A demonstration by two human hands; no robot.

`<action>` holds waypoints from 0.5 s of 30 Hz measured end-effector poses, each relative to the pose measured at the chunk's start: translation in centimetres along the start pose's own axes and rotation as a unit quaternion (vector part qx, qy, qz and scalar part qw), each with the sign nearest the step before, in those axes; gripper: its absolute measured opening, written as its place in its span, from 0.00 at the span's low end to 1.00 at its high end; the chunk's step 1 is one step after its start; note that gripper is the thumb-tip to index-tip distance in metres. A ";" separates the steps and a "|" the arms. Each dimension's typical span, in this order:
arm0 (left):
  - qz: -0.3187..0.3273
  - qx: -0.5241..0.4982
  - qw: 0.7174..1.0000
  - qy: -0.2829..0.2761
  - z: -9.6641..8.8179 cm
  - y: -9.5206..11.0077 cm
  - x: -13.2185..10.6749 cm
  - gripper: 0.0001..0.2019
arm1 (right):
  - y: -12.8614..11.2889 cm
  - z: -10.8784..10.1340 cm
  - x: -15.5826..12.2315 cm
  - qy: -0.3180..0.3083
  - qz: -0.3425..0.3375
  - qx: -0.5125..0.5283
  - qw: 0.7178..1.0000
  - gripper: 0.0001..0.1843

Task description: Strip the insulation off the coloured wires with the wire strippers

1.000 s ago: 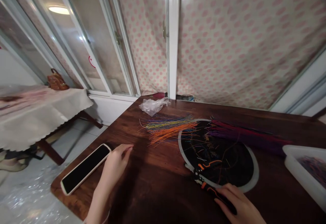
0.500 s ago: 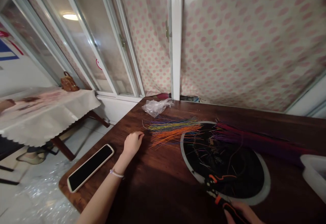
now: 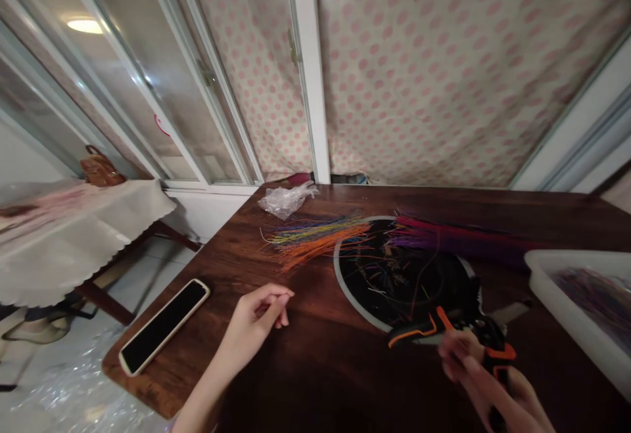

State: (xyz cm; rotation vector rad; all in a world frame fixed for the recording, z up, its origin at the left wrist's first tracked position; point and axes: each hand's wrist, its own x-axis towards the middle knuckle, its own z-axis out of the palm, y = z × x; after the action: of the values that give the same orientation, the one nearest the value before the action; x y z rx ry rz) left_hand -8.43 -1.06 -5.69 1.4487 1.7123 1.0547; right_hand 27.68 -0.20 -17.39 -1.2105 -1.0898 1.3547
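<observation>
My right hand (image 3: 493, 377), slightly blurred, grips the black-and-orange wire strippers (image 3: 480, 324) above the near right edge of a round black mat (image 3: 424, 295) with a pale rim. My left hand (image 3: 261, 315) is over the bare wood in front, thumb and fingertips pinched together; whatever they may hold is too small to see. Beyond that hand lies a loose bunch of thin orange, yellow and blue wires (image 3: 315, 239), its right ends on the mat. A red and purple wire bundle (image 3: 453, 236) stretches right from the mat. Short wire scraps are scattered on the mat.
A white plastic bin (image 3: 547, 275) holding tangled wires stands at the right. A phone (image 3: 165, 328) lies near the table's left edge, and a crumpled clear bag (image 3: 286, 200) at the back. Another table (image 3: 123, 223) with a brown bag (image 3: 101, 167) is farther left.
My left hand has drawn back from beside the wire bunch toward me. My right hand has raised and turned the wire strippers. The view has shifted to the right.
</observation>
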 end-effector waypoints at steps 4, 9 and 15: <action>-0.043 -0.157 0.967 -0.194 4.5 0.8 0.5 0.16 | -2.5 2.2 -1.3 -0.032 0.005 0.157 0.987 0.18; -0.039 -0.171 0.938 -0.300 8.8 0.4 0.6 0.15 | -3.9 2.5 -1.4 -0.139 -0.040 0.186 0.972 0.20; 0.068 -0.037 0.965 -0.252 10.7 0.0 0.5 0.11 | -4.0 1.9 -1.8 -0.173 -0.077 0.198 0.962 0.21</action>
State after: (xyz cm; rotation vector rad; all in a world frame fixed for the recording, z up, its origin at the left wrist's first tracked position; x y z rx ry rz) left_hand 0.85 1.20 -10.63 1.6336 1.2132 0.7240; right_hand 26.27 -1.51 -13.03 -0.5978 -1.0573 1.6039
